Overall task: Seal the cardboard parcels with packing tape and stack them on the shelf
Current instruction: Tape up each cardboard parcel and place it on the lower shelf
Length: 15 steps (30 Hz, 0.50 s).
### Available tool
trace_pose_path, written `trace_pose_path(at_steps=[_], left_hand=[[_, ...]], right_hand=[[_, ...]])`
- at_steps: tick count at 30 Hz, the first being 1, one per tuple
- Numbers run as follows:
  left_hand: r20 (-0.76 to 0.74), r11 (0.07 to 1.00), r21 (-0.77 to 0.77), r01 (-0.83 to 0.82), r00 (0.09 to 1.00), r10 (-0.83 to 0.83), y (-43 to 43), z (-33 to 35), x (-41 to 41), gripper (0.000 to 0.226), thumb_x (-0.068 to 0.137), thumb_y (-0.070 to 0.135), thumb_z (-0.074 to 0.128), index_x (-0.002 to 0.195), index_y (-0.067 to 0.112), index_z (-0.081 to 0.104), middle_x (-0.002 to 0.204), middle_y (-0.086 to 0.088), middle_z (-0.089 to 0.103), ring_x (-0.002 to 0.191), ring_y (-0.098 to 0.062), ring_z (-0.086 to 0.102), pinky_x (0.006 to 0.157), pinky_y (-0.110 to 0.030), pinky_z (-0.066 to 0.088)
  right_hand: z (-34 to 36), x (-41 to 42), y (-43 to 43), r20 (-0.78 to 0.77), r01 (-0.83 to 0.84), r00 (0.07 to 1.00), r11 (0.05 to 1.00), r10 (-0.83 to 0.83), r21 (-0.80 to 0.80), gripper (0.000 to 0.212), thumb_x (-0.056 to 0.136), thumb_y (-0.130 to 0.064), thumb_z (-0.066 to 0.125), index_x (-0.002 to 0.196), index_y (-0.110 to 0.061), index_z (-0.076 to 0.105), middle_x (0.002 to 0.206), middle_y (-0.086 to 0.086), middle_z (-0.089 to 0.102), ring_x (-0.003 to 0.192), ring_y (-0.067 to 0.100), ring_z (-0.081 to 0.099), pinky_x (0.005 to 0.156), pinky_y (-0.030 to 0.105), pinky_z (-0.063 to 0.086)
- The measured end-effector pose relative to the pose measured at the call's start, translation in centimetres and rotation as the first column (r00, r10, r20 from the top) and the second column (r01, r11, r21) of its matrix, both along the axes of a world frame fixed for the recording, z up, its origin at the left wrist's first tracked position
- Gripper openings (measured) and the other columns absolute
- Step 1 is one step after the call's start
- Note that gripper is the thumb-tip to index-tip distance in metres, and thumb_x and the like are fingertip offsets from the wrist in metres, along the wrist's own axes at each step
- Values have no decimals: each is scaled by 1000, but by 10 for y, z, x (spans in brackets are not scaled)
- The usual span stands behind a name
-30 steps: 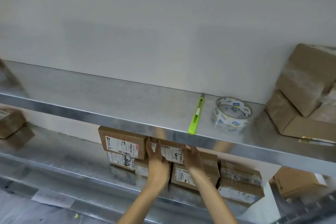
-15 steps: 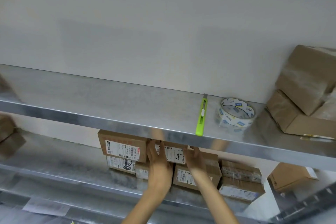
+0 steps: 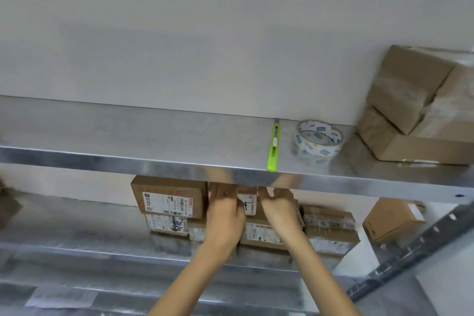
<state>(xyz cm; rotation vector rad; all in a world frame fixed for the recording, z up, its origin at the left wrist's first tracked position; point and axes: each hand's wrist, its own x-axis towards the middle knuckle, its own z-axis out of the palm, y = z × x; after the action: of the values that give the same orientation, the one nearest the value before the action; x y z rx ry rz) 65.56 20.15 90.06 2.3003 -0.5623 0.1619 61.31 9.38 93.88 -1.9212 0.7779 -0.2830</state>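
Both my hands reach under the upper metal shelf (image 3: 128,161) to a small labelled cardboard parcel (image 3: 249,204) that sits on top of the stack on the lower shelf (image 3: 77,246). My left hand (image 3: 224,215) lies against the parcel's left side and my right hand (image 3: 278,209) holds its right side, fingers curled. The fingertips are partly hidden by the shelf edge. Other labelled parcels (image 3: 166,197) are stacked to the left, below and to the right (image 3: 331,228). A tape roll (image 3: 318,140) and a green box cutter (image 3: 274,147) lie on the upper shelf.
Larger brown boxes (image 3: 420,105) are piled at the right end of the upper shelf. Another box (image 3: 392,220) stands behind a perforated upright (image 3: 410,249) at lower right. A box edge (image 3: 7,208) shows at far left. A white wall backs the shelves.
My hands have moved up and a little closer together on the top parcel. The view has shifted slightly, nothing else on the shelves has moved.
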Motion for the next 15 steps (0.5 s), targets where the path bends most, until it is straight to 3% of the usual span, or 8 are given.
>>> trace_pose_path(at_steps=[2, 4, 6, 9, 13, 15], left_hand=[[37, 1000, -2, 1, 999, -1, -5, 7, -9, 38, 83, -2, 50, 116, 12, 63, 111, -11, 59, 99, -29, 56, 77, -37, 50], [49, 999, 43, -31, 998, 29, -10, 13, -21, 21, 87, 4, 49, 101, 11, 64, 102, -9, 60, 99, -27, 56, 80, -36, 47], [37, 992, 107, -59, 998, 56, -15, 18, -37, 14, 93, 12, 48, 92, 11, 62, 98, -9, 58, 99, -28, 54, 81, -37, 44], [66, 990, 140, -19, 998, 10, -28, 37, -68, 18, 95, 20, 47, 106, 18, 61, 105, 0, 54, 97, -22, 57, 80, -35, 46], [-49, 991, 115, 67, 997, -62, -53, 95, -117, 16, 99, 30, 45, 94, 32, 61, 93, 12, 63, 84, -1, 58, 68, -23, 46], [-72, 991, 74, 112, 992, -107, -66, 132, -139, 21, 98, 30, 47, 85, 32, 63, 82, 12, 68, 77, 0, 62, 71, -28, 52]], right_hand=[[12, -9, -6, -2, -71, 997, 997, 71, 15, 25, 95, -19, 53, 74, -7, 55, 66, 4, 52, 61, 17, 49, 45, 14, 34], [23, -23, -15, 4, -197, 980, 978, 197, -64, 26, 94, -21, 54, 71, -10, 56, 68, 3, 55, 66, 17, 52, 54, 20, 35], [30, -44, -27, 32, -299, 952, 947, 305, -117, 16, 94, -26, 55, 90, -12, 62, 84, -3, 61, 82, 11, 56, 66, 17, 37], [47, -93, -53, 86, -428, 891, 887, 446, -173, 19, 94, -26, 55, 108, -20, 68, 105, -12, 65, 98, -3, 58, 87, 15, 42], [93, -169, -100, 204, -473, 831, 851, 517, -229, 18, 95, -18, 55, 100, -25, 70, 102, -18, 69, 97, -13, 58, 82, 3, 40], [116, -198, -126, 276, -413, 833, 871, 479, -265, 20, 96, -19, 53, 99, -30, 69, 98, -23, 69, 98, -13, 58, 83, 4, 41]])
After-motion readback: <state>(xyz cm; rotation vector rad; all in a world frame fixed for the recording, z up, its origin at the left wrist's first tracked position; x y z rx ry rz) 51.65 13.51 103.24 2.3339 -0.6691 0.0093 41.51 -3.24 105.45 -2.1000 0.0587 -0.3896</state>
